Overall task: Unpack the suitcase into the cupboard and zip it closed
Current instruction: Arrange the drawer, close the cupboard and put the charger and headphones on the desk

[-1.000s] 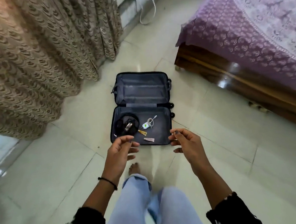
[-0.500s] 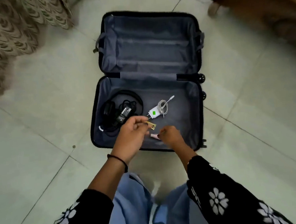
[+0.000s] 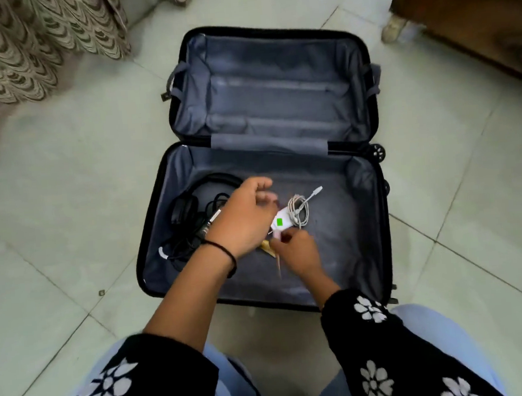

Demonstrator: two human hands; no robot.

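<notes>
Suitcase (image 3: 352, 247) lay open. Right hand (image 3: 301, 257) pinched what looked like a pink thing (image 3: 276, 234) by the charger (image 3: 281, 221); left hand (image 3: 242, 220) was above it, fingers too blurry to tell.

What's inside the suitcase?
The suitcase holds black headphones and a white charger with its coiled cord. The left hand and right hand cover some small things, so I cannot tell what they are.
</notes>
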